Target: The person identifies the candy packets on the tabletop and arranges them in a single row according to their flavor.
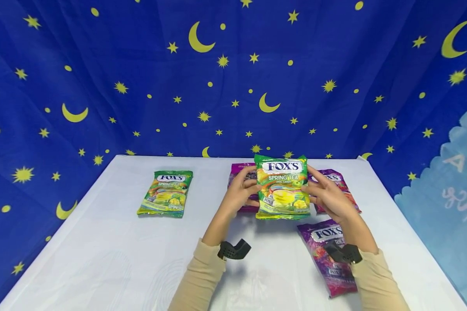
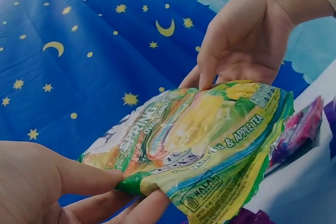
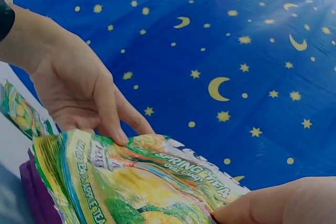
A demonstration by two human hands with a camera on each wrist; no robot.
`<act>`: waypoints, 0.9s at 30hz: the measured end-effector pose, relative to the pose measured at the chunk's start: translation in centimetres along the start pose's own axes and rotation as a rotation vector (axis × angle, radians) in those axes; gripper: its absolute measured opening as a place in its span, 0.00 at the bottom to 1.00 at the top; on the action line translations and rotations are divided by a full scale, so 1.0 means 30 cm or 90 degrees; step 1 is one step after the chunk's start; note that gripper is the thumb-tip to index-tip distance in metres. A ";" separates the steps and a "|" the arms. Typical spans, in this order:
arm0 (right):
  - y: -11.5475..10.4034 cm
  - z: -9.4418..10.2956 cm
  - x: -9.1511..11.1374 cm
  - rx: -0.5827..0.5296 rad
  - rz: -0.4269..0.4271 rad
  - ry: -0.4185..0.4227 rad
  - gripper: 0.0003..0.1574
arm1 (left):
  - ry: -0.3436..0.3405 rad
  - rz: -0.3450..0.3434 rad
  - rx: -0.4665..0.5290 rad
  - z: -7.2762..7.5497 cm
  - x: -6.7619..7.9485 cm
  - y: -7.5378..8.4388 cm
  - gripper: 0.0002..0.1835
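Both hands hold up a green and yellow Fox's Spring Tea candy bag [image 1: 283, 190] above the table, its printed front facing the head camera. My left hand [image 1: 237, 194] pinches the bag's left edge, thumb on the front and fingers behind, as the left wrist view shows. On the opposite edge, my right hand [image 1: 330, 194] grips it the same way. Behind the held bag lies a purple candy bag [image 1: 241, 167], mostly hidden. A red and purple Fox's bag [image 1: 344, 188] is partly covered by the right hand. Below the right wrist lies another purple Fox's bag [image 1: 327, 263].
A second green Spring Tea bag [image 1: 166, 193] lies by itself on the left of the white table [image 1: 101, 242]. A blue curtain [image 1: 233, 77] with yellow moons and stars hangs along the table's back edge. A light blue panel [image 1: 447, 198] stands at the right.
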State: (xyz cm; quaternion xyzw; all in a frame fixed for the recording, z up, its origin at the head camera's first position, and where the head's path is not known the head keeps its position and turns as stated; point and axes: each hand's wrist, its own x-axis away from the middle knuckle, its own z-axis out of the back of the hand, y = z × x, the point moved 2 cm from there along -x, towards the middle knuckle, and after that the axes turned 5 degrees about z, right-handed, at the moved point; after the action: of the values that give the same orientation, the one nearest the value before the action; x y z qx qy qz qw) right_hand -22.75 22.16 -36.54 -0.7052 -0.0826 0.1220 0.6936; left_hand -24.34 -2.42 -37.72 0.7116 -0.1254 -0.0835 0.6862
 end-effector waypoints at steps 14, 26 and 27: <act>-0.008 -0.034 0.000 0.067 0.015 0.061 0.50 | -0.023 -0.067 -0.050 0.026 -0.003 0.008 0.29; -0.019 -0.048 0.006 0.075 0.015 0.083 0.50 | -0.032 -0.103 -0.028 0.030 -0.003 0.006 0.29; -0.018 -0.048 0.007 0.078 0.014 0.084 0.50 | -0.032 -0.100 -0.025 0.030 -0.002 0.005 0.29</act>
State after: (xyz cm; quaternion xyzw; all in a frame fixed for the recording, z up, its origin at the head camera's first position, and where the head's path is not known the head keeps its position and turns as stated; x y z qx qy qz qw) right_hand -22.11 20.85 -36.00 -0.6688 -0.0214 0.0878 0.7379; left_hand -24.66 -3.26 -37.63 0.7034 -0.0843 -0.1575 0.6880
